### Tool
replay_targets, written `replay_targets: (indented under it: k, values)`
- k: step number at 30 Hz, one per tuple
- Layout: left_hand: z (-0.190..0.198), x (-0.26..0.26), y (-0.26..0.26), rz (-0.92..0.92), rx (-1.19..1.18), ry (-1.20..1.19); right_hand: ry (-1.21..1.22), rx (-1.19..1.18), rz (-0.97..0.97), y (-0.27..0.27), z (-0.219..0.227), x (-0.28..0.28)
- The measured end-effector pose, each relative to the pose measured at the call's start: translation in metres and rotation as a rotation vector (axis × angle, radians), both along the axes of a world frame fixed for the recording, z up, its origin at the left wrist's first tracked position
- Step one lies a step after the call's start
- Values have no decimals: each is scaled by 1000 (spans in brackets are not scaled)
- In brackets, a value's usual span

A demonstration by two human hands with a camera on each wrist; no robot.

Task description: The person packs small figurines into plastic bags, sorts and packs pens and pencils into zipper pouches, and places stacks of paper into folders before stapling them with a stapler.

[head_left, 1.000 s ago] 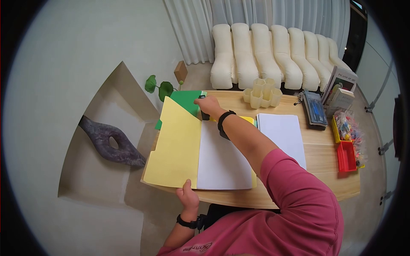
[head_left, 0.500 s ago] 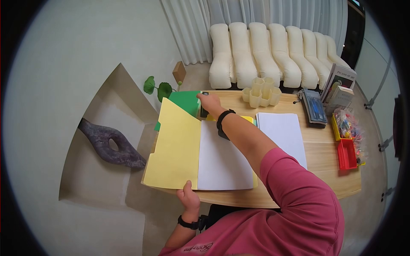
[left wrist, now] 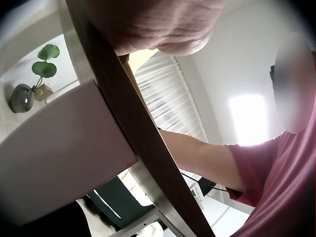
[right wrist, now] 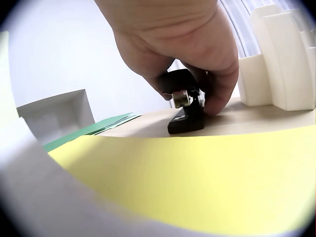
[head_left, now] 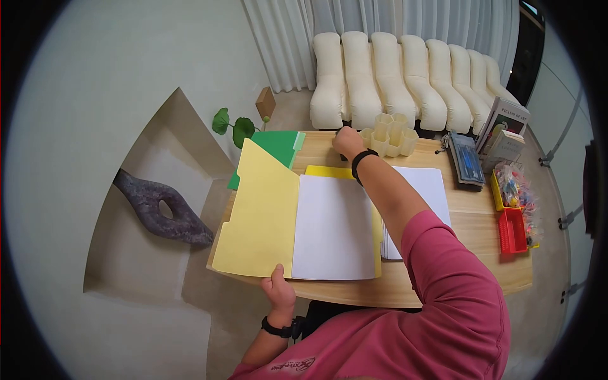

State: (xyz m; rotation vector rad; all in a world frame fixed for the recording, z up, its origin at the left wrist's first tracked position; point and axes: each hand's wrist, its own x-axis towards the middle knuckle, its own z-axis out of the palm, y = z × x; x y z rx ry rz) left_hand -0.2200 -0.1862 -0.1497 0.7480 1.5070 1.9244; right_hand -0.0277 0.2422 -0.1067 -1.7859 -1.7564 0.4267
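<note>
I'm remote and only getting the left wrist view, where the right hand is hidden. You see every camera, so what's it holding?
Observer: The right hand grips a black stapler.
Operator: And the left hand's thumb? My view doesn't show it.
Observer: In the head view, the left hand has its thumb over the lower edge of the open yellow folder.
Operator: Is anything lying in that folder?
Observer: Yes, white paper lies on its right half.

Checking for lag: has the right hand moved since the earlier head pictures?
Yes: the right hand has moved rightward in the head view, away from the green folder toward the pale holder.
</note>
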Motion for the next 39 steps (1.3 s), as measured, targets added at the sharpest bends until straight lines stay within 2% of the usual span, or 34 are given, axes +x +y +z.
replay_targets:
  k: [2, 3, 5, 6, 8, 11, 18, 27, 30, 32, 34, 36, 37, 39]
  values:
    - [-3, -2, 0, -6, 4, 0, -196, 225, 22, -20, 9, -1]
    - [-2, -1, -1, -3, 2, -2, -197, 224, 26, -26, 11, -3]
    - [0, -1, 0, -26, 20, 7, -209, 446, 269, -38, 15, -11]
    - [2, 0, 0, -22, 19, 3, -212, 445, 274, -49, 22, -16]
    - [4, 1, 0, -28, 37, -5, -148, -90, 605, -76, 34, -29]
    - [2, -1, -1, -51, 9, -10, -195, -121, 684, -101, 23, -40]
    - [3, -1, -1, -40, 23, 13, -152, -101, 720, -120, 20, -53]
    - [6, 1, 1, -19, 91, 23, 1, -54, 622, -115, 8, -62]
    - [-1, -5, -4, -81, -46, 49, 40, -88, 566, -111, 3, -62]
    - [10, 3, 0, -18, -31, 61, 17, 33, 539, -112, 5, -56]
    - [7, 2, -2, -10, -111, 68, 78, 58, 475, -123, 18, -43]
    - [-6, -8, -2, -64, -199, 74, 118, 150, 494, -137, 36, -19]
    - [-6, -9, -5, -61, -222, 60, 121, 72, 494, -155, 57, -3]
    - [-4, -8, -2, -186, -170, 70, 113, -2, 485, -174, 85, 27]
